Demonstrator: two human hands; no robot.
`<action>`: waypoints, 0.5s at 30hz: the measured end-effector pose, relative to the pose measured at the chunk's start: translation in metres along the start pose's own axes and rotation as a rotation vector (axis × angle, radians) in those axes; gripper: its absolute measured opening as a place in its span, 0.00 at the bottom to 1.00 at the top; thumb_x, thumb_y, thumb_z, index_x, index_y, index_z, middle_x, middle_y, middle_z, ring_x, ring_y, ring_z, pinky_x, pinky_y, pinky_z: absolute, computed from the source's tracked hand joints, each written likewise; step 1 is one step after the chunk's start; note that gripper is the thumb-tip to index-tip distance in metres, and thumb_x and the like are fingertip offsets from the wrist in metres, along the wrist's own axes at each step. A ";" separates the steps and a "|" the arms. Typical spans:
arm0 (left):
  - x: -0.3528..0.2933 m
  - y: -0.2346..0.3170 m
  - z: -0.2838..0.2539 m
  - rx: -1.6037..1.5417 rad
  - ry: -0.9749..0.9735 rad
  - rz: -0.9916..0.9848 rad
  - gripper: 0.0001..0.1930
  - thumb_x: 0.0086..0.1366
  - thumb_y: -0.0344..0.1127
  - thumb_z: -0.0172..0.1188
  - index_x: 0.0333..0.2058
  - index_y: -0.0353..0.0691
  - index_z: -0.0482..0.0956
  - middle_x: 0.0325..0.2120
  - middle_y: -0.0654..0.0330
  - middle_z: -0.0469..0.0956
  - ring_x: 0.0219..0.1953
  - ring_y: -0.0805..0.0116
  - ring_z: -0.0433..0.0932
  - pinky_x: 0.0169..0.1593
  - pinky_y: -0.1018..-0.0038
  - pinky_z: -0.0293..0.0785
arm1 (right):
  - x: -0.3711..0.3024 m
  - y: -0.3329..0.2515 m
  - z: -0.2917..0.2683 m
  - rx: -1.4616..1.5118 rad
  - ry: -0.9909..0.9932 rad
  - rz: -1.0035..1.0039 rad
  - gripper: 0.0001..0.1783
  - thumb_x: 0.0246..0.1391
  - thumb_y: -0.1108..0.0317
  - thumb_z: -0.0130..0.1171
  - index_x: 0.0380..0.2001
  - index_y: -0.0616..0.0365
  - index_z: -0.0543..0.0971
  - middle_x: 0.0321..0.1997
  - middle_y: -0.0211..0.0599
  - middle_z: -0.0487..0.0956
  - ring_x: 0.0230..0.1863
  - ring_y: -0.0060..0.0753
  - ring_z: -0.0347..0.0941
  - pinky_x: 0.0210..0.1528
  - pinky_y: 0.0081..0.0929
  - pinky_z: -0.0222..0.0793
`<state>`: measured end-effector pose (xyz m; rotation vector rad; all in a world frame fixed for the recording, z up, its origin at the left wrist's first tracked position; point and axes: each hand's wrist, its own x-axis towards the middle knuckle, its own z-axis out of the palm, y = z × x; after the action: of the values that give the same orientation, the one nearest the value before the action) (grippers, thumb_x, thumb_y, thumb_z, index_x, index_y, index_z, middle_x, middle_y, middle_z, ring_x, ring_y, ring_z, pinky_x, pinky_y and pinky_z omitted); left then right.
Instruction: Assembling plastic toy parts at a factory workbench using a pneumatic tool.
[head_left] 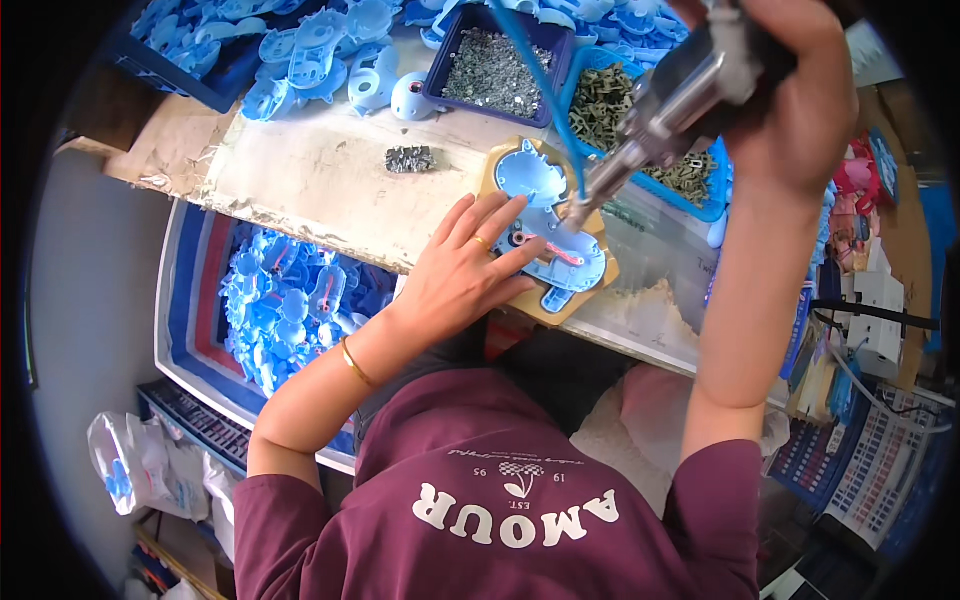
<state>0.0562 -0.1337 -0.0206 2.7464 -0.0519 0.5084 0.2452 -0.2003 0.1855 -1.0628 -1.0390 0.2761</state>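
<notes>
A light blue plastic shell point(530, 176) lies hollow side up in a yellowish holding block point(492, 172) at the table's front edge. Inside it runs a thin pink-red strip or wire point(567, 256). My left hand point(470, 262) rests on the shell's left side, fingers spread and fingertips touching it. Raised at the upper right, my right hand point(800, 115) is wrapped round a power screwdriver point(700, 88). The tool slants down to the left, its tip at the shell's middle. Whether the tip meets a screw is too small to tell.
A dark tray of small metal screws point(497, 72) and blue baskets of greenish metal clips point(603, 98) stand behind. A dark block of small pieces point(408, 159) lies left on the table. Blue shells fill a lower bin point(290, 310). A blue hose point(535, 75) hangs across.
</notes>
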 end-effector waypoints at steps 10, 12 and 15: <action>0.001 -0.001 0.009 0.023 0.017 0.035 0.25 0.60 0.47 0.67 0.56 0.57 0.77 0.63 0.52 0.67 0.67 0.51 0.64 0.69 0.51 0.61 | -0.037 0.001 0.014 -0.096 0.198 0.133 0.34 0.50 0.69 0.58 0.59 0.69 0.60 0.22 0.37 0.76 0.18 0.25 0.71 0.22 0.21 0.69; 0.000 -0.001 0.008 0.035 0.010 0.032 0.25 0.60 0.47 0.67 0.56 0.57 0.78 0.63 0.52 0.68 0.67 0.51 0.64 0.69 0.51 0.61 | -0.048 0.006 0.015 -0.013 0.177 0.113 0.33 0.50 0.71 0.59 0.58 0.69 0.60 0.22 0.36 0.76 0.17 0.24 0.71 0.23 0.20 0.69; 0.000 0.000 0.007 0.058 -0.001 0.030 0.24 0.61 0.48 0.67 0.56 0.57 0.78 0.62 0.52 0.68 0.67 0.50 0.64 0.69 0.51 0.61 | -0.058 0.001 0.023 -0.012 0.185 0.108 0.31 0.50 0.75 0.60 0.57 0.68 0.62 0.23 0.34 0.77 0.18 0.23 0.71 0.24 0.20 0.70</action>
<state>0.0586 -0.1358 -0.0267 2.8064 -0.0804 0.5244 0.1965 -0.2228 0.1538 -1.1352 -0.8205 0.2538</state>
